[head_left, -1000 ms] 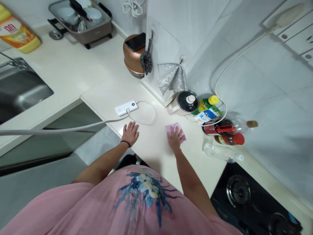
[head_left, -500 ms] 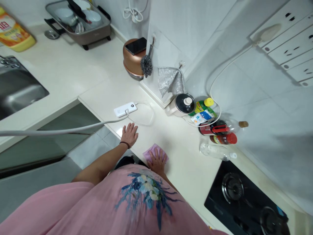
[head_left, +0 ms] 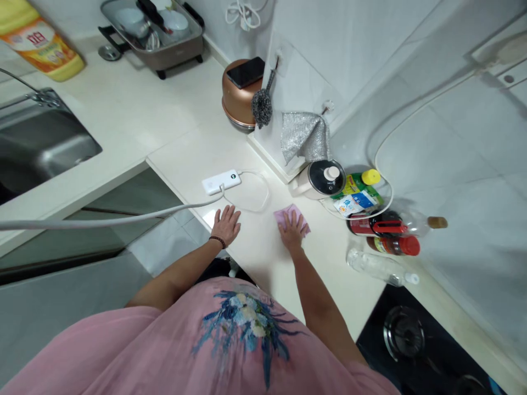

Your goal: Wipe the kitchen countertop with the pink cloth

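My right hand (head_left: 291, 233) lies flat with fingers spread on a pink cloth (head_left: 307, 223), pressing it against the white countertop (head_left: 255, 241). The cloth shows around my fingertips and to the right of them. Near the counter's front edge my left hand (head_left: 226, 224), with a beaded bracelet at the wrist, rests open, palm down, holding nothing. Just beyond it lies a white power bank (head_left: 221, 182) with a white cable plugged in and looped on the counter.
Right of my hands stand a lidded electric pot (head_left: 321, 180), a bottle with a red cap (head_left: 394, 245), a clear bottle (head_left: 381, 267) and a black gas stove (head_left: 395, 323). A phone (head_left: 246, 72) lies on a copper-coloured pot (head_left: 239, 99). At left are a sink (head_left: 49, 140) and a detergent bottle (head_left: 45, 46).
My right hand has slid the pink cloth away from my body and to the right, farther onto the counter. My left hand keeps its place. The camera view has shifted slightly.
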`<state>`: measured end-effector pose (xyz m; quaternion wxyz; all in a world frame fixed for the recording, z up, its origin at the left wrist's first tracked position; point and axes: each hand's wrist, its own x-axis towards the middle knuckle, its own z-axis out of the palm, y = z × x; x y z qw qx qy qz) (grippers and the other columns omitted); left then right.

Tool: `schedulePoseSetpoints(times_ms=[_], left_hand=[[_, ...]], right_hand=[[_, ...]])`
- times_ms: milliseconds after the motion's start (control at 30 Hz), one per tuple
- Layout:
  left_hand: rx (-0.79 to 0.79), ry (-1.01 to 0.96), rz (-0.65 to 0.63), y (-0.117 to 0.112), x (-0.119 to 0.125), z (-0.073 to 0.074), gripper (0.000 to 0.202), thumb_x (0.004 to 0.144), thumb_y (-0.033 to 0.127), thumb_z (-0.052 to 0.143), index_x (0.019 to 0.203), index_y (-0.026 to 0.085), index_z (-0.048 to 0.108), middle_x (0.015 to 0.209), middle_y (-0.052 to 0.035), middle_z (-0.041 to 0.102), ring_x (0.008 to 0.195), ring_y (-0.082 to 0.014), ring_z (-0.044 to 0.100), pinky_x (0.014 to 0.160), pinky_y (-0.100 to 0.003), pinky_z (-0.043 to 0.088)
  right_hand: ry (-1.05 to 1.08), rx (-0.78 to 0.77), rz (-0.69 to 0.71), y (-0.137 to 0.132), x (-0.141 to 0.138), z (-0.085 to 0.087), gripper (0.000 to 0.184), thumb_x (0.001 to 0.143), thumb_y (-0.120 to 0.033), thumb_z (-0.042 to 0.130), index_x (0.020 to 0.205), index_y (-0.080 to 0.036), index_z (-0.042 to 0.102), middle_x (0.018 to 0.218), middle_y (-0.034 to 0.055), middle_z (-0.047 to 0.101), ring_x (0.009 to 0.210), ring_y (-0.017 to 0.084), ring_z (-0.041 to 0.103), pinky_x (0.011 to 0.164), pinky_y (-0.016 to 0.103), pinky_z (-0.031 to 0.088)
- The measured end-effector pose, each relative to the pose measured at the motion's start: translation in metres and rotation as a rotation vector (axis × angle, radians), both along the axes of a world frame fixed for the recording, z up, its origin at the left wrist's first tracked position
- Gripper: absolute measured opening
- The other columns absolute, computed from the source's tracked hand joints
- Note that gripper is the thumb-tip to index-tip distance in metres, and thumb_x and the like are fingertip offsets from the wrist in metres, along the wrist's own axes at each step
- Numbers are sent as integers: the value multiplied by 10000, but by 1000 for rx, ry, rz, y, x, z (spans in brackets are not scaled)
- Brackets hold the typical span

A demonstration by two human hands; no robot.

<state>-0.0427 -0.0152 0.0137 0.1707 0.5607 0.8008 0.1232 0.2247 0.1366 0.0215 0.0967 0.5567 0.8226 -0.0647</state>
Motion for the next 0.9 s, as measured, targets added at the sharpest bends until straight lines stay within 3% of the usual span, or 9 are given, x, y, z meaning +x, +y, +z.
schedulePoseSetpoints(times_ms=[233,433,567,733,900], left_hand=[[4,-13,-4,-1,-1,-1,623,1024,396,427,1612,211,515,1757,-117,353,1677,-305,195,1369,-584,42],[5,-1,-7,-1,0,-1,615,1031,380,407,1608,202,519,1758,-116,354,1680,-296,180,1372,-580,38],[9,-12,-12,-2,0,-1,620,1038,369,383,1615,185,511,1760,-122,345,1683,-297,170,1373,-582,34],[17,-24,-10,-2,-1,-3,626,1031,349,380,1624,193,505,1755,-120,353,1680,-300,178,1369,-598,36],[10,-33,-16,-1,-3,-2,628,1032,351,363,1619,185,512,1759,-125,342,1680,-298,179,1368,-598,45]], right_hand=[[6,-18,-57,71,-14,-6,681,1094,-583,254,1742,-378,218,1839,40,113,1663,412,61,1259,765,166],[-18,-32,-96,89,-27,-7,686,1101,-582,185,1748,-352,207,1845,55,31,1660,430,43,1242,784,177],[26,-32,-97,57,-48,-4,679,1103,-574,213,1750,-371,174,1844,61,69,1663,424,54,1245,787,152],[95,-25,95,-24,-79,-4,655,1095,-533,381,1724,-368,306,1831,57,170,1667,429,60,1276,759,67],[189,-55,279,-102,-85,-3,645,1074,-540,502,1691,-394,383,1812,40,246,1670,404,86,1295,726,18]])
